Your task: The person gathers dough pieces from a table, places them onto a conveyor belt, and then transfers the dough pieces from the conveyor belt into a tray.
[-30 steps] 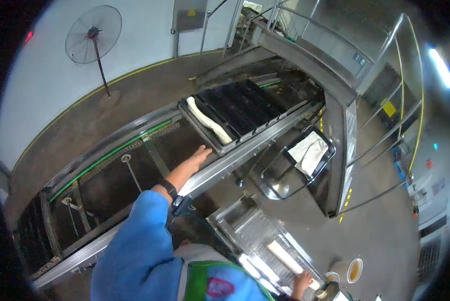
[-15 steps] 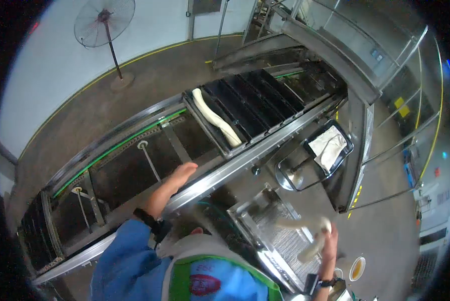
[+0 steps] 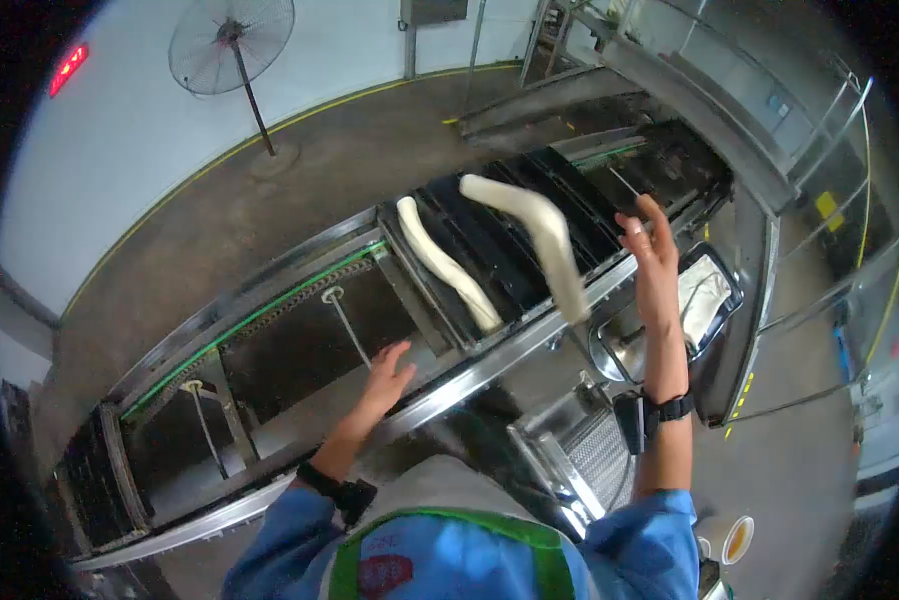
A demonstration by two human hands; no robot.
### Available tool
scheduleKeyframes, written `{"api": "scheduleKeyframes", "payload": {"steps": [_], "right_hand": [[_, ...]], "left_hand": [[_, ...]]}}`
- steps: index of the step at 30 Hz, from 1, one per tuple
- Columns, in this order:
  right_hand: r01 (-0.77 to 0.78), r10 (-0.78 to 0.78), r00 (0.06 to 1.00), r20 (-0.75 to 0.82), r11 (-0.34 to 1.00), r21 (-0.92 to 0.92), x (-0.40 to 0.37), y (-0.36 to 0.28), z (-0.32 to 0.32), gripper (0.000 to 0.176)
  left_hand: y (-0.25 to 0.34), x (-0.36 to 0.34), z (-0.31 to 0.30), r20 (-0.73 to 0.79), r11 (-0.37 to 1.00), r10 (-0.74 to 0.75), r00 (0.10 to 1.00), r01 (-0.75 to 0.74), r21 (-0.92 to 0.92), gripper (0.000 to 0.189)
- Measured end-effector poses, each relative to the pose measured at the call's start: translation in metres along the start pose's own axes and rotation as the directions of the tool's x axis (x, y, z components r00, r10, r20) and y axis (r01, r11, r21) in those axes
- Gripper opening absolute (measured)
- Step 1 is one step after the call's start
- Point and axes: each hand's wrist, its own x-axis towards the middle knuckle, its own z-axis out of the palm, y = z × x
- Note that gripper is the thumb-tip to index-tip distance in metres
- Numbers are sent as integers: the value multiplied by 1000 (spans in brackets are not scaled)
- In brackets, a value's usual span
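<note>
One long pale dough-like roll (image 3: 449, 264) lies lengthwise in the leftmost black tray slot (image 3: 474, 266) on the conveyor. A second pale roll (image 3: 541, 222), bent and blurred, is over the black slots to its right, with its lower end past the metal edge. My right hand (image 3: 651, 250) is raised to the right of this bent roll, apart from it, fingers spread and holding nothing. Over the conveyor's near rail, left of the trays, my left hand (image 3: 384, 385) has its fingers apart and nothing in them.
The conveyor's metal rail (image 3: 449, 392) crosses in front of me. A perforated metal tray (image 3: 594, 455) stands below it, near a black-rimmed container with white cloth (image 3: 704, 300). A white bucket (image 3: 737, 540) is at lower right. A fan (image 3: 231, 45) stands beyond the conveyor.
My right hand has moved up from above the perforated tray and let go of the bent roll, which is now over the black slots. My left hand's fingers have spread. The view has shifted.
</note>
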Motion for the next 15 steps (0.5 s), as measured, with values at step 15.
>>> {"api": "scheduleKeyframes", "payload": {"steps": [15], "right_hand": [[-804,446,590,-673,406,-435,-446,103,-228,40]], "left_hand": [[58,55,58,-50,885,-354,934,317,-340,75]]}}
